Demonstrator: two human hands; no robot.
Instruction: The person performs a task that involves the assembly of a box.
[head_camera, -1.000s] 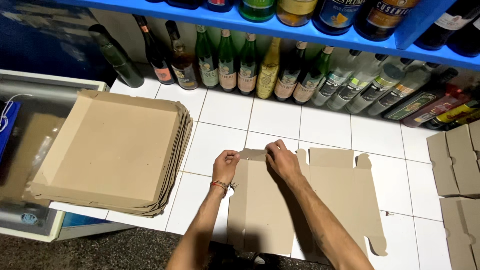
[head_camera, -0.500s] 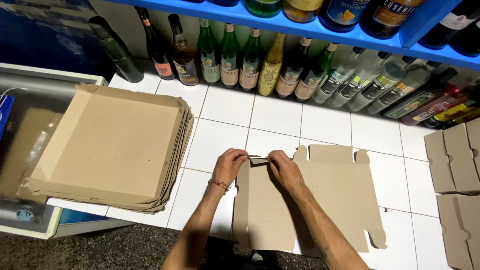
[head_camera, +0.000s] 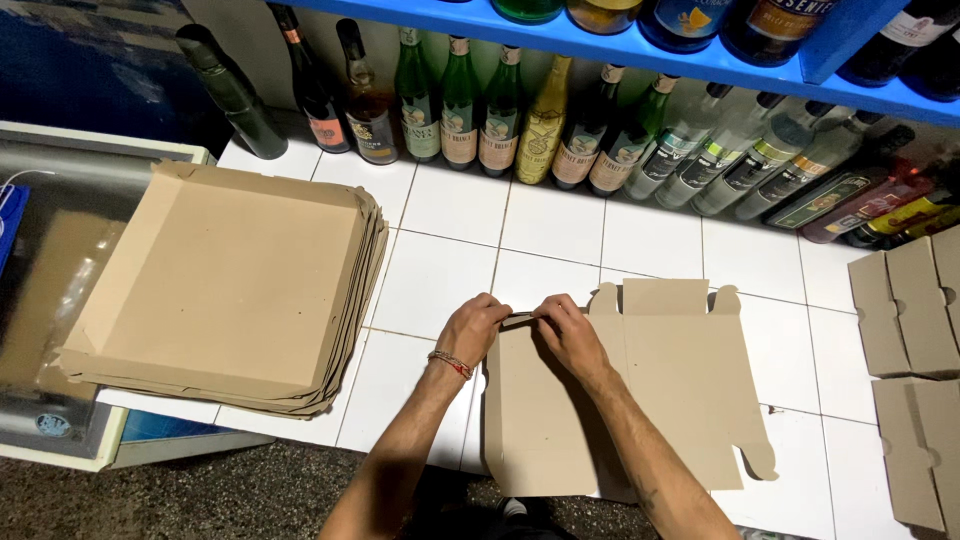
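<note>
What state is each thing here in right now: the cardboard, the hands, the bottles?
Flat box blank: lying unfolded on the tiles, far-edge flap being folded.
Left hand: pinching that flap.
Right hand: pinching the same flap.
Cardboard stack: piled, edges turned up.
Bottles: upright, capped, some leaning.
Blanks at right: flat.

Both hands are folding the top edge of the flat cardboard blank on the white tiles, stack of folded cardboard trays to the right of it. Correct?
Not quite. In the head view the stack of folded cardboard trays lies to the left of the flat cardboard blank, not the right. The rest holds: the left hand and right hand pinch the blank's top edge on the white tiles.
</note>
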